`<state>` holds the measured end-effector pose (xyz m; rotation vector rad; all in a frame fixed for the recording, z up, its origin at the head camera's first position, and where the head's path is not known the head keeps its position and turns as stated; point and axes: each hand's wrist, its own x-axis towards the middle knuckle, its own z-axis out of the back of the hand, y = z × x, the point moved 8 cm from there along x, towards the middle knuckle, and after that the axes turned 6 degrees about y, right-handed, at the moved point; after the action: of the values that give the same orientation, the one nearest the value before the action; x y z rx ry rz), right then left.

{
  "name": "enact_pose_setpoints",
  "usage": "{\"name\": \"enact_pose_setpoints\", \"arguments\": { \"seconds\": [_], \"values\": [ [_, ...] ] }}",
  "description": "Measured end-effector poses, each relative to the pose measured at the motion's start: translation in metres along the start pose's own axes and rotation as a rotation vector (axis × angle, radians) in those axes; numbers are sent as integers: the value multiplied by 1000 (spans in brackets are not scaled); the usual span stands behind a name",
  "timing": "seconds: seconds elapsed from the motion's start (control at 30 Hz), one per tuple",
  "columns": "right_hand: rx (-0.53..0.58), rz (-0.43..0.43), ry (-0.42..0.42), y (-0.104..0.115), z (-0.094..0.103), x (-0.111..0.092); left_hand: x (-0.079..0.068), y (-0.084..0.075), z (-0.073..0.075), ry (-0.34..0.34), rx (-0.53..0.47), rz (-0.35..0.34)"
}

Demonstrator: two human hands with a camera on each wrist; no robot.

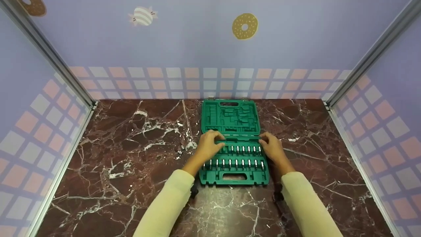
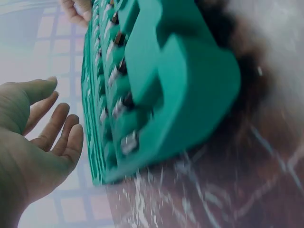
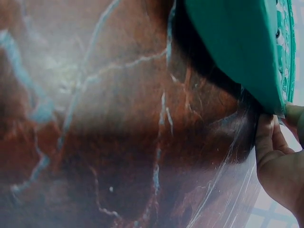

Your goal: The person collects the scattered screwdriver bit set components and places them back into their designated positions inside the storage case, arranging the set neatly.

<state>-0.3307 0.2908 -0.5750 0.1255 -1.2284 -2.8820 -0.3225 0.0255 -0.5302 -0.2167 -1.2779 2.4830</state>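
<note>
A green plastic tool case (image 1: 251,177) lies open on the tabletop, its lid folded back toward the wall. Two rows of small silver socket-like pieces (image 1: 230,163) sit in the lower half, while the lid's moulded recesses hold nothing. Over the case's left side, my left hand (image 1: 210,144) has its thumb and fingers spread apart; in the left wrist view a gap shows between this hand (image 2: 45,142) and the case. My right hand (image 1: 272,148) is at the case's right edge near the hinge. Its thumb and fingers (image 3: 266,137) pinch the case's corner in the right wrist view.
The dark red marbled tabletop (image 1: 138,171) extends on both sides of the case. A back wall (image 1: 210,49) stands close behind the lid, and side walls (image 1: 391,138) with checked patterns rise at left and right.
</note>
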Motion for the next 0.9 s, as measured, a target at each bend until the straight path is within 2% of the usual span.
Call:
{"name": "enact_pose_setpoints", "arguments": {
  "seconds": [0.27, 0.53, 0.73, 0.9],
  "values": [
    [6, 8, 0, -2, -2, 0, -18, 14, 33, -68, 19, -11],
    [7, 4, -6, -5, -2, -1, -39, 39, 61, -115, 100, -35],
    [13, 2, 5, -4, -2, 0, -56, 56, 77, -137, 152, -57],
    [19, -13, 16, -3, -2, 0, -66, 70, 86, -141, 202, -36]
  ]
}}
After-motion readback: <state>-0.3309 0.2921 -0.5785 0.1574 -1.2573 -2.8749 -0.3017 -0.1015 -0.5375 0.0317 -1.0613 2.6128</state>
